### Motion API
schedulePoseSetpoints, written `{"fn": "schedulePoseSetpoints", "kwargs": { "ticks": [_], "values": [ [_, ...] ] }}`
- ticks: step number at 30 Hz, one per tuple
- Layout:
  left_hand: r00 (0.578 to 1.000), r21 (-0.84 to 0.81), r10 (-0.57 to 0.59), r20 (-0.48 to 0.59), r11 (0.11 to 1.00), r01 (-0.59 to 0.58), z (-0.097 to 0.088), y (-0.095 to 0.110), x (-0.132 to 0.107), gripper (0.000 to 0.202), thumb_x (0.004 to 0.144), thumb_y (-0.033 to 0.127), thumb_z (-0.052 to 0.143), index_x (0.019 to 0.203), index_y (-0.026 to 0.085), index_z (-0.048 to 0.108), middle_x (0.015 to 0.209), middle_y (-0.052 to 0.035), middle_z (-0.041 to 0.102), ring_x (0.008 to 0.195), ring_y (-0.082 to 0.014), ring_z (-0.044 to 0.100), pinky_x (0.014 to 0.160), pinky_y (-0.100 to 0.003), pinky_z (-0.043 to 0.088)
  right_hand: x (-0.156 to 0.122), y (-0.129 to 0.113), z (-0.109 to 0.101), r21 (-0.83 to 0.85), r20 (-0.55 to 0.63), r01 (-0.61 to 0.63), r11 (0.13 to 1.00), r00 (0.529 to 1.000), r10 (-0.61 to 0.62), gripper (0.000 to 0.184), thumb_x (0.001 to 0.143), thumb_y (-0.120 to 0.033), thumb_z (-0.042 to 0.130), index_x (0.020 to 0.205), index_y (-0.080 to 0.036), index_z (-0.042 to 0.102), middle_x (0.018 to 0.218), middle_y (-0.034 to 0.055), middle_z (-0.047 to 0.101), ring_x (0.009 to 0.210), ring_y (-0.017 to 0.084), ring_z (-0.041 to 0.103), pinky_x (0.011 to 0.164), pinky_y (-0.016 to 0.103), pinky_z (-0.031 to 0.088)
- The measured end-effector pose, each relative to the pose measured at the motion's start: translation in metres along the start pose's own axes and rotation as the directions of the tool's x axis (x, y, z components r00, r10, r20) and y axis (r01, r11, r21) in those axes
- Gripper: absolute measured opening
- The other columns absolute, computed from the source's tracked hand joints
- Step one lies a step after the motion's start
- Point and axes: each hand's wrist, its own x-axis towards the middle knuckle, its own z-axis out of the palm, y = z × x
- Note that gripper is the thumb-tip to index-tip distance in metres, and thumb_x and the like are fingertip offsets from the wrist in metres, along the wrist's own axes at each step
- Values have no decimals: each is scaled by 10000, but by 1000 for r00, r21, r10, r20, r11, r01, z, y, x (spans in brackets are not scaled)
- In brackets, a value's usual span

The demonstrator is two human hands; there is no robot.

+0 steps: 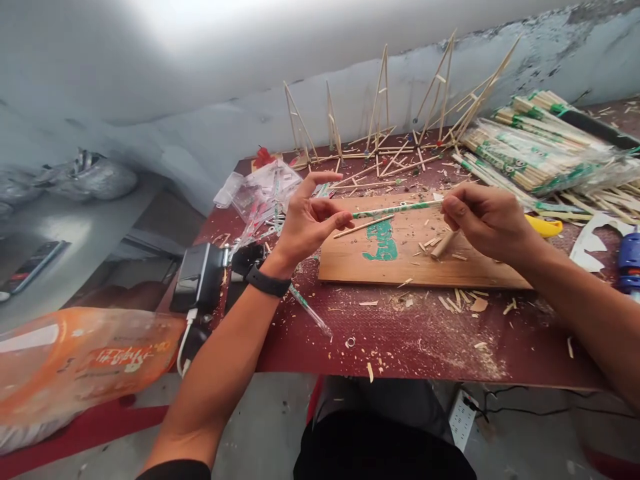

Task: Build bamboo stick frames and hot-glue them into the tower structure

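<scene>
A: What's the biggest thing on view?

B: The dark red table [400, 340], its top gritty with sawdust and pale wood chips. On it lies a flat rectangular wooden board [400, 257] with green painted marks that I cannot read.

A: And behind that?

B: Bundles of pale wooden sticks in clear plastic wrappers with green print [525, 153], at the far right by the wall. Along the wall stand thin stick frames [380, 113], leaning into pointed shapes.

A: Where is the thing in hand?

B: A thin stick in a clear wrapper with green print [395, 210] is held level above the board, stretched between both hands. The left hand [307, 223] pinches its near end between thumb and middle fingers, forefinger raised. The right hand [483, 217] is closed around the other end.

A: Anything else on the left arm?

B: A black band [267, 281] on the wrist.

A: Anything smaller?

B: A bare wooden stick [364, 227] lies on the board just under the wrapped one.
</scene>
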Motion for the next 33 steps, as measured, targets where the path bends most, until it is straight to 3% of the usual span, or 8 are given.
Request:
{"fn": "schedulePoseSetpoints", "kwargs": {
  "ticks": [4,7,9,12,15,19,29,33],
  "values": [
    [999,120,48,23,991,-51,8,13,-7,606,948,399,832,1449,244,529,810,43,780,771,-168,827,749,-267,678,-3,1,5,-50,87,78,996,993,-74,372,1051,-433,633,733,-252,568,571,-24,544,502,127,473,504,310,377],
    [994,257,105,37,960,-111,9,21,-9,565,961,325,825,1462,259,571,891,30,794,817,-158,825,725,-228,656,-3,0,5,-72,82,116,991,991,-110,342,1056,-380,617,744,-248,575,588,-18,571,510,125,496,516,311,392],
    [988,301,150,38,941,-155,5,21,-8,521,954,287,827,1426,254,608,922,25,796,857,-158,827,739,-218,656,-1,0,2,-58,45,104,993,994,-101,360,1073,-415,607,754,-248,585,603,-3,590,521,132,510,522,326,394],
    [981,313,193,-27,933,-175,-3,15,-3,466,954,293,818,1374,237,622,985,11,803,844,-150,820,815,-249,677,0,0,-3,2,-42,-10,1000,999,10,407,1072,-560,610,795,-261,607,634,19,606,544,156,522,525,355,389],
    [985,273,159,-68,952,-135,-12,13,1,452,983,386,787,1368,235,605,1011,-10,797,786,-158,820,783,-279,695,1,1,-7,34,-84,-81,996,993,84,462,1043,-671,610,797,-280,612,649,32,605,561,175,516,530,381,384],
    [991,202,128,-35,972,-119,-19,19,1,459,1047,485,699,1409,237,564,925,-11,793,832,-200,850,809,-324,722,2,1,-7,27,-95,-92,995,991,94,504,1019,-725,609,768,-288,604,631,37,597,547,175,497,524,391,376],
    [995,46,14,103,999,-19,-13,18,-1,535,982,522,774,1372,220,567,826,16,813,910,-227,871,848,-326,722,1,2,-2,49,-63,-104,993,992,107,570,971,-786,632,750,-260,615,613,18,567,538,143,491,517,352,378],
    [994,29,-14,109,1000,11,-19,17,1,644,950,628,783,1389,218,549,848,-8,832,914,-236,873,845,-325,722,4,1,-10,-4,-186,-129,992,974,126,536,950,-747,685,748,-253,632,597,14,570,517,133,461,503,345,349]
  ]
}}
